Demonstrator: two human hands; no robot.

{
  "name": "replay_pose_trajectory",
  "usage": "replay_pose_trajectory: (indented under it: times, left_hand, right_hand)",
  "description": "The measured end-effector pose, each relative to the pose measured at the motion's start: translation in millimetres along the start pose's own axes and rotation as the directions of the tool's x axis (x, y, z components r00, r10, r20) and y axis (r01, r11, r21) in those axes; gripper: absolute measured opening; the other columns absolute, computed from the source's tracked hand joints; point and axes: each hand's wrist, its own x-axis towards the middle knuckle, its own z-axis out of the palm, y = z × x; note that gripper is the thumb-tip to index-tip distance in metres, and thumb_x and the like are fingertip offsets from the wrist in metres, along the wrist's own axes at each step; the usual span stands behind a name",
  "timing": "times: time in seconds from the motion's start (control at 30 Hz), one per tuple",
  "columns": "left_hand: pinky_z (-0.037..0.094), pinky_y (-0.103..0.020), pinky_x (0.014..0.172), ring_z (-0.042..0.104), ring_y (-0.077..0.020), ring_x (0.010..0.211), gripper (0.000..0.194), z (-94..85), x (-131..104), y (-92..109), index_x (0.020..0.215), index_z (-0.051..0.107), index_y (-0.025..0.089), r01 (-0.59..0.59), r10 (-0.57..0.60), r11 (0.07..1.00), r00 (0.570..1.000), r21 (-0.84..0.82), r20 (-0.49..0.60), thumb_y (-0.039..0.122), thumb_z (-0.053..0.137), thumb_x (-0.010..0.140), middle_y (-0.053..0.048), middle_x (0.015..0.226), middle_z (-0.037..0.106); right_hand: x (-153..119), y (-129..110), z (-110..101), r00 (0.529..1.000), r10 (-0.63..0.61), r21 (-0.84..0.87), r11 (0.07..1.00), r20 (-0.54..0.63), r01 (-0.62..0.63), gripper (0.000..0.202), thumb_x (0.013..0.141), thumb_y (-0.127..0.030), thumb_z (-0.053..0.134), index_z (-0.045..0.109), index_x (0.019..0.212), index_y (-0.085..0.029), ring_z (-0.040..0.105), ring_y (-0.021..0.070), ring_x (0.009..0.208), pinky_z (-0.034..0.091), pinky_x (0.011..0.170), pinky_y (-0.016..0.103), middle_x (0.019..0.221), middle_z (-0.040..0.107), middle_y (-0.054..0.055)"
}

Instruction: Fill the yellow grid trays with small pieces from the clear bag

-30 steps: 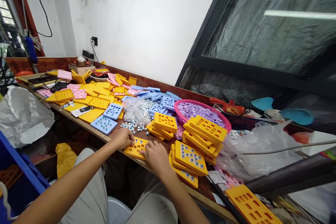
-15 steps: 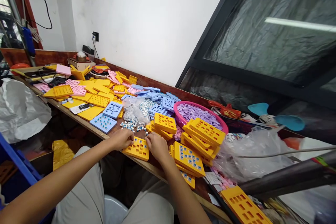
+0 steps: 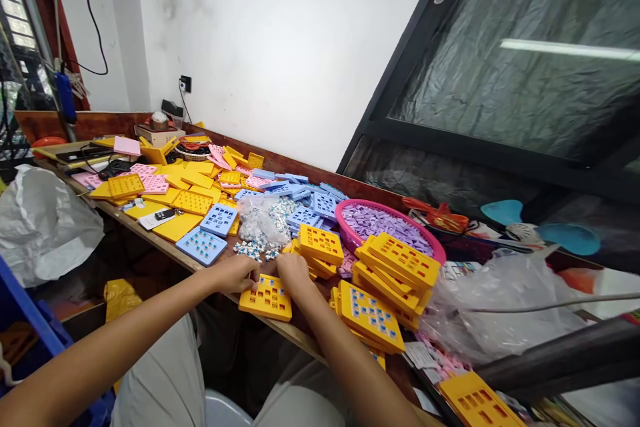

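A yellow slotted plate lies at the table's front edge, with small blue-and-white pieces in its upper slots. My left hand is closed at the plate's upper left corner, fingertips over its slots; what it pinches is too small to name. Beyond the plate's upper right corner, my right hand is bent down near the loose blue-and-white pieces; its fingertips are hidden behind the hand. Right of it rests a yellow plate filled with blue-and-white pieces.
Stacked yellow plates stand at the right, before a pink basket of purple pieces. Blue plates and yellow plates spread leftward. A clear plastic bag lies at the far right.
The whole view has shifted, so the table sits slightly lower and further right. My right hand has moved from the plate's upper right corner toward the loose pieces; my left stays at the plate.
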Motion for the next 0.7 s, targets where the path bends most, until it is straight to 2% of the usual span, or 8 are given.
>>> replay_pose_trajectory:
  times: [0.13, 0.2, 0.27, 0.4, 0.53, 0.7]
  left_hand:
    - [0.041, -0.023, 0.061, 0.069, -0.017, 0.082, 0.016, 4.2, 6, -4, 0.085, 0.077, 0.024, 0.188, -0.189, 0.982, 0.982, -0.032, -0.024, 0.031, 0.08, 0.071, 0.001, 0.091, 0.078]
    - [0.04, -0.023, 0.06, 0.07, -0.0172, 0.08, 0.017, 6.4, 10, -5, 0.083, 0.078, 0.024, 0.234, -0.235, 0.971, 0.971, -0.041, -0.044, 0.032, 0.082, 0.068, 0.001, 0.088, 0.079]
    - [0.041, -0.023, 0.061, 0.07, -0.0179, 0.08, 0.016, 7.6, 13, -6, 0.08, 0.079, 0.025, 0.264, -0.267, 0.963, 0.961, -0.048, -0.066, 0.033, 0.082, 0.066, 0.001, 0.087, 0.079]
    - [0.041, -0.024, 0.061, 0.07, -0.0179, 0.08, 0.015, 7.0, 14, -5, 0.077, 0.079, 0.026, 0.279, -0.283, 0.959, 0.955, -0.056, -0.086, 0.032, 0.083, 0.063, 0.002, 0.084, 0.079]
    - [0.04, -0.024, 0.061, 0.07, -0.0175, 0.078, 0.014, 6.5, 9, 0, 0.079, 0.079, 0.025, 0.265, -0.268, 0.963, 0.958, -0.042, -0.105, 0.033, 0.08, 0.068, 0.001, 0.084, 0.078]
    - [0.041, -0.023, 0.063, 0.069, -0.0177, 0.078, 0.015, 7.8, 5, -1, 0.083, 0.079, 0.024, 0.225, -0.226, 0.974, 0.968, -0.029, -0.112, 0.032, 0.078, 0.071, 0.0, 0.087, 0.078]
  right_hand:
    - [-13, 11, -5, 0.999, -0.014, 0.014, 1.0, -0.05, 0.015, 0.031, 0.097, -0.01, 0.046, 0.076, 0.101, -0.013, 0.071, 0.0298, 0.102, 0.048, 0.08, 0.031, 0.107, 0.076, 0.019]
    - [-25, 19, -7, 0.996, -0.038, 0.046, 0.998, -0.084, 0.042, 0.028, 0.097, -0.016, 0.049, 0.076, 0.102, -0.019, 0.071, 0.0278, 0.102, 0.046, 0.079, 0.03, 0.108, 0.076, 0.014]
    - [-37, 24, -4, 0.987, -0.099, 0.15, 0.982, -0.123, 0.117, 0.023, 0.097, -0.023, 0.055, 0.077, 0.104, -0.026, 0.07, 0.0243, 0.101, 0.044, 0.078, 0.028, 0.106, 0.077, 0.008]
    - [-50, 25, 13, 0.961, -0.197, 0.379, 0.889, -0.197, 0.259, 0.017, 0.091, -0.025, 0.065, 0.078, 0.1, -0.03, 0.069, 0.0198, 0.093, 0.041, 0.075, 0.026, 0.1, 0.077, 0.002]
    - [-48, 27, 33, 0.934, -0.206, 0.466, 0.822, -0.292, 0.328, 0.013, 0.09, -0.024, 0.067, 0.08, 0.094, -0.027, 0.065, 0.0188, 0.09, 0.041, 0.074, 0.026, 0.097, 0.072, 0.003]
    - [-48, 33, 45, 0.905, -0.228, 0.582, 0.703, -0.36, 0.408, 0.011, 0.091, -0.023, 0.07, 0.079, 0.098, -0.024, 0.063, 0.0163, 0.086, 0.043, 0.076, 0.026, 0.095, 0.07, 0.003]
